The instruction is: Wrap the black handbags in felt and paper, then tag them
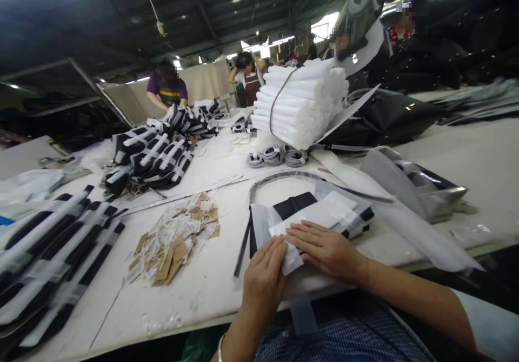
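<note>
In front of me on the table lies a black bag (294,204) with a long strap (279,175) looped behind it, partly covered by translucent wrapping (261,218). A white packing sheet (320,213) rests across the bag, and one loose flap of it hangs toward me. My right hand (330,251) lies flat on the sheet with its fingers stretched out. Close beside it, my left hand (265,270) has its fingers pressed together and bent over the sheet's near left edge. The left thumb is mostly hidden.
A heap of brown paper tags (174,243) with strings lies left of the bag. Wrapped black pieces (60,259) fill the left side. Behind stand a tied bundle of white foam rolls (292,102) and coiled grey straps (273,155). A grey bag (405,183) is at right. Co-workers stand farther back.
</note>
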### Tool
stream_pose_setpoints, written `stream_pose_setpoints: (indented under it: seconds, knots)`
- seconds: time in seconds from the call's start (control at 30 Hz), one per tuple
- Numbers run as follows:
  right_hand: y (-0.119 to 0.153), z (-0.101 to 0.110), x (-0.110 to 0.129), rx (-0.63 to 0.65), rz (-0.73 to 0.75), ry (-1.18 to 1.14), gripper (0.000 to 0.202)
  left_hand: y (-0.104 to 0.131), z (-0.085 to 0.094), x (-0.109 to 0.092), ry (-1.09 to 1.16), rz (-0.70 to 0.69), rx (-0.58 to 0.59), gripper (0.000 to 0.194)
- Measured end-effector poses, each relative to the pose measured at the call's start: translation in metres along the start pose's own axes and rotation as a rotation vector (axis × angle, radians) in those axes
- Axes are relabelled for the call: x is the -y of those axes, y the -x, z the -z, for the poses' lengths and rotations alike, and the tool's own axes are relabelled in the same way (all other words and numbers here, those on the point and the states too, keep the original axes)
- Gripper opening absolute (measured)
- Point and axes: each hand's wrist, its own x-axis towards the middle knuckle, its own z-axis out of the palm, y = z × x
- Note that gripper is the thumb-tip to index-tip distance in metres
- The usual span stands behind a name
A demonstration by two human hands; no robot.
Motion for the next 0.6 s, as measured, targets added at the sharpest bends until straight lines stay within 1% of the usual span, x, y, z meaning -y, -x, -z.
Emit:
stream_pose_setpoints:
  seconds: [0.1, 0.2, 0.3, 0.37, 0.43, 0.5, 0.53, 0.6]
  knots:
    - [0.000, -0.001, 0.002, -0.012, -0.018, -0.019, 0.049, -0.004, 0.000, -0.004, -0.065, -0.014, -0.038, 0.034]
    - [-0.003, 0.001, 0.004, 0.020, -0.069, -0.069, 0.055, -0.004, -0.004, -0.006, -0.124, -0.033, -0.098, 0.035]
    - [-0.008, 0.013, 0.000, 0.096, -0.072, -0.146, 0.052, -0.004, -0.006, -0.005, -0.131, -0.060, -0.123, 0.037]
    - [-0.009, 0.026, -0.010, 0.109, -0.079, -0.140, 0.044, -0.005, -0.006, -0.004, -0.132, -0.071, -0.136, 0.038]
    - [-0.006, 0.041, -0.027, 0.065, -0.180, -0.042, 0.038, -0.005, -0.005, -0.004, -0.133, -0.078, -0.139, 0.039]
    - [0.001, 0.055, -0.046, 0.009, -0.345, 0.112, 0.034, -0.005, -0.005, -0.003, -0.138, -0.084, -0.142, 0.040]
    - [0.006, 0.061, -0.055, -0.001, -0.424, 0.181, 0.032, -0.005, -0.006, -0.003, -0.143, -0.085, -0.142, 0.039]
    - [0.014, 0.069, -0.070, 0.033, -0.536, 0.271, 0.030, -0.004, -0.007, -0.003, -0.156, -0.089, -0.145, 0.039]
